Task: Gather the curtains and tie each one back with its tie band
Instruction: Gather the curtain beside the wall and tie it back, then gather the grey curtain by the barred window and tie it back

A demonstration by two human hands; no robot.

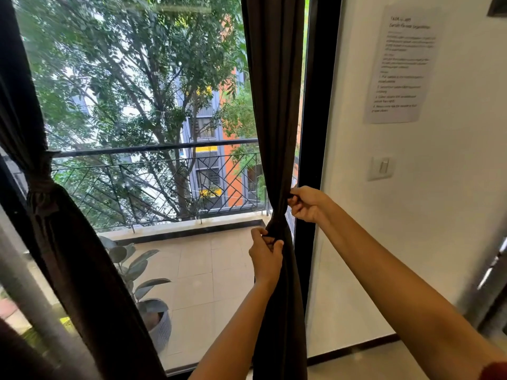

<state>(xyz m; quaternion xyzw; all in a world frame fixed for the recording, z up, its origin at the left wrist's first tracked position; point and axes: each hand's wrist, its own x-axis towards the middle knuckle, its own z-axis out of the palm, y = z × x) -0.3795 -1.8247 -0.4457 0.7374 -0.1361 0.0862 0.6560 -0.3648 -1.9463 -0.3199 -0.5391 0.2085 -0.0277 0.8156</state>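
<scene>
Left curtain (68,256) at far left already cinched by left tie band (41,185); right curtain (274,105) gathered beside window frame (311,146), left hand (265,253) and right hand (307,204) apart either side, each clamped on what looks like an end of right tie band (292,198), knot judged not yet made

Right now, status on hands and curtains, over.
Left hand grips gathered right curtain. Right hand pinches tie band, not yet tied. Left curtain already tied back. Nothing blocking.
</scene>
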